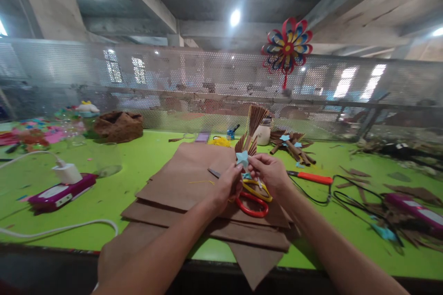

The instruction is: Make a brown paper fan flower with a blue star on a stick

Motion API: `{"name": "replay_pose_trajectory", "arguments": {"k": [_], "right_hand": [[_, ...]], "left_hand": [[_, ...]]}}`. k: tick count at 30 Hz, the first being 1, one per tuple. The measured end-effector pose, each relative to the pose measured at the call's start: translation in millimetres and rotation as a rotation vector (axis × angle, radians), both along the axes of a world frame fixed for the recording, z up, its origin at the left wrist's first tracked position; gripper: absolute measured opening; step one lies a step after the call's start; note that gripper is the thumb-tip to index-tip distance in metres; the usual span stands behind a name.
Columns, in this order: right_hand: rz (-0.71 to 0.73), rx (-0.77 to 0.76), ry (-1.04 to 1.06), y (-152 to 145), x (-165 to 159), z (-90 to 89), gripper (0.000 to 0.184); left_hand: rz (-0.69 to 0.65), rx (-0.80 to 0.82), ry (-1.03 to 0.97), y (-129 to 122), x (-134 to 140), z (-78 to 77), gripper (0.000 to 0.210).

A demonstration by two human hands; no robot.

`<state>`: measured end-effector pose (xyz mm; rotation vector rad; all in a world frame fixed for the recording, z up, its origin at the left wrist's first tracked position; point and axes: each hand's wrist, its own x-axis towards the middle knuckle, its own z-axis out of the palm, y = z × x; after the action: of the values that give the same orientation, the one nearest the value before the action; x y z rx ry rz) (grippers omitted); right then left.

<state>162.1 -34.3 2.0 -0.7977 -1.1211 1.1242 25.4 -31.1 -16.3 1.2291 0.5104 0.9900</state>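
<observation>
A light-blue paper star (242, 159) is pinched between both my hands above a stack of brown paper sheets (183, 166). My left hand (229, 183) closes on the star's lower left side, and my right hand (268, 171) grips its right edge with thumb and fingers. Pleated brown paper (246, 144) fans out right behind the star; whether it is joined to the star I cannot tell. Scissors (252, 205) with red and yellow handles lie on the sheets under my hands, their blades partly hidden by my left hand.
An orange-handled tool (314, 178) with a black cord lies to the right, near brown paper scraps. Rolled brown pieces with blue stars (294, 145) stand behind. A purple power strip (62, 191) with a white charger is at left. A brown fabric bag (118, 126) sits farther back.
</observation>
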Motion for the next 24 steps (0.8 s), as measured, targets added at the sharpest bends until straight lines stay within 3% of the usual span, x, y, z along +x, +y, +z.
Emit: {"name": "replay_pose_trajectory", "arguments": {"k": [24], "right_hand": [[-0.053, -0.023, 0.032, -2.1, -6.7, -0.8, 0.030]], "left_hand": [[0.033, 0.060, 0.085, -5.0, -0.8, 1.1, 0.036]]}}
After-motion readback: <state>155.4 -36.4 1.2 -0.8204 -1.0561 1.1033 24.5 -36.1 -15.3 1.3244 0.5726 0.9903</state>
